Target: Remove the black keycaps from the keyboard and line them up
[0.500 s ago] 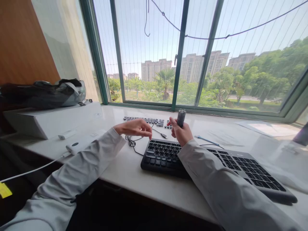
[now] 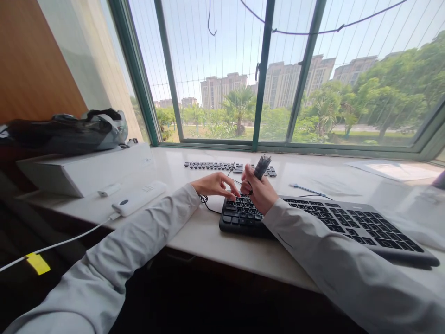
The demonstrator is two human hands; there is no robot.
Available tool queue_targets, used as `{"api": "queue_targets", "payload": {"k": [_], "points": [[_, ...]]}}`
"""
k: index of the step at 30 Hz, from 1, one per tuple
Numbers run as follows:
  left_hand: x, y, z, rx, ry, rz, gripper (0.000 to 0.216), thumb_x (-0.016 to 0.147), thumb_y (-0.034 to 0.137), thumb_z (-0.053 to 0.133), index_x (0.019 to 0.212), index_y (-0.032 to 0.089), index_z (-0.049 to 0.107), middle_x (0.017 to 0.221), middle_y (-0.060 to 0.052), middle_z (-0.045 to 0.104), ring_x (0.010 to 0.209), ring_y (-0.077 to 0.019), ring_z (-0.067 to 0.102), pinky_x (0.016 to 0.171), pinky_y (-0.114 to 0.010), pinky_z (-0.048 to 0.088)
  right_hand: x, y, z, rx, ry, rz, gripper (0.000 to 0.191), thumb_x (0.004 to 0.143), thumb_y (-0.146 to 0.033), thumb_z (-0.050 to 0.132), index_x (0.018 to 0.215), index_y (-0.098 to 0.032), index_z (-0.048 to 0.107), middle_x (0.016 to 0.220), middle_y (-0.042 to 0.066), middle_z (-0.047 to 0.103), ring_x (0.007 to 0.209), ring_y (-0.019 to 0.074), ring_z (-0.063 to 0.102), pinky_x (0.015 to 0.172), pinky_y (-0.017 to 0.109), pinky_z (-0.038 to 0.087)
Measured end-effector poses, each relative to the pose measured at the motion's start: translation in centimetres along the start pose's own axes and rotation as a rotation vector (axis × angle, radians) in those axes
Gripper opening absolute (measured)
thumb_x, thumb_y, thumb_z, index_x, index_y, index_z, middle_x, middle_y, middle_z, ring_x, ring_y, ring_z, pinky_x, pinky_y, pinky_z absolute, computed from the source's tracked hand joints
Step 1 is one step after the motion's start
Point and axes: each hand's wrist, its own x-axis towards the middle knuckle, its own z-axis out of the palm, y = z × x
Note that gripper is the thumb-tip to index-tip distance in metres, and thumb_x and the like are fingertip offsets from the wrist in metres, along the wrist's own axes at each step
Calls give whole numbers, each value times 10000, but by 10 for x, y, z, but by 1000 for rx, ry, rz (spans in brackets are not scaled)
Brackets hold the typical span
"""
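Observation:
In my right hand (image 2: 261,192), whose fingers are closed, is a dark-handled keycap puller (image 2: 262,167). Its upper end has small metal prongs and leans right; thin wire shows below the fist, over the left part of the black keyboard (image 2: 240,221). My left hand (image 2: 219,185) reaches over the keyboard's back left corner. Its fingers are loosely bent and apart, and I see nothing between them; whether the fingertips touch the keys I cannot tell. Many key positions look bare, while keycaps sit along the front left. My right sleeve covers part of the keyboard.
Loose keycaps (image 2: 212,165) lie in rows behind the hands. A thin blue tool (image 2: 308,189) and papers (image 2: 385,170) lie to the right. At left are a white power strip (image 2: 139,199) with a cable, and a white box (image 2: 86,169) under a dark bag (image 2: 69,132).
My left hand has moved right, over the keyboard's corner and closer to my right hand. The keycap puller has tilted to the right. The whole view has shifted slightly.

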Motion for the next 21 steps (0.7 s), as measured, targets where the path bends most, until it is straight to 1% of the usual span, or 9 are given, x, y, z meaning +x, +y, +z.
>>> {"api": "queue_targets", "payload": {"k": [3, 5, 7, 10, 13, 17, 21], "points": [[1, -2, 1, -74, -35, -8, 321, 756, 399, 764, 970, 160, 775, 885, -57, 731, 655, -81, 537, 590, -190, 378, 3, 0, 5, -6, 19, 44, 509, 661, -653, 738, 645, -200, 505, 484, -93, 281, 461, 75, 287, 457, 237, 251], [1, -4, 1, -103, -43, -15, 336, 776, 407, 744, 983, 144, 770, 871, -57, 725, 648, -82, 537, 605, -196, 394, 5, 1, 10, 10, 37, 79, 512, 664, -657, 732, 656, -203, 497, 494, -92, 288, 458, 78, 306, 443, 237, 254], [1, -6, 0, -101, -36, -7, 332, 795, 412, 723, 948, 121, 769, 827, -52, 714, 647, -83, 532, 621, -202, 403, 8, 3, 16, 40, 53, 101, 516, 659, -657, 736, 660, -204, 488, 500, -92, 291, 452, 76, 308, 433, 234, 253], [0, -10, -2, -82, -49, -9, 332, 779, 420, 732, 884, 108, 773, 786, -49, 704, 661, -93, 531, 625, -205, 400, 8, 8, 20, 66, 59, 114, 521, 661, -657, 734, 653, -205, 475, 502, -91, 295, 453, 75, 307, 427, 229, 251], [-1, -12, -3, -56, -38, -45, 345, 747, 433, 754, 865, 109, 777, 766, -54, 697, 655, -97, 526, 584, -201, 373, 6, 13, 21, 54, 55, 106, 520, 663, -650, 738, 642, -200, 478, 500, -89, 291, 458, 73, 304, 432, 227, 248], [-2, -10, -3, -41, -33, -83, 371, 742, 455, 751, 818, 92, 755, 727, -46, 665, 613, -87, 502, 546, -197, 353, 5, 14, 18, 69, 100, 84, 518, 650, -631, 760, 626, -191, 489, 497, -91, 291, 464, 66, 278, 448, 225, 262], [-2, -6, -4, -79, -72, -58, 350, 748, 440, 754, 802, 94, 748, 740, -51, 671, 626, -88, 517, 567, -193, 383, 5, 14, 14, 90, 144, 104, 498, 630, -606, 785, 639, -196, 502, 490, -91, 312, 470, 72, 292, 456, 227, 279]]}}
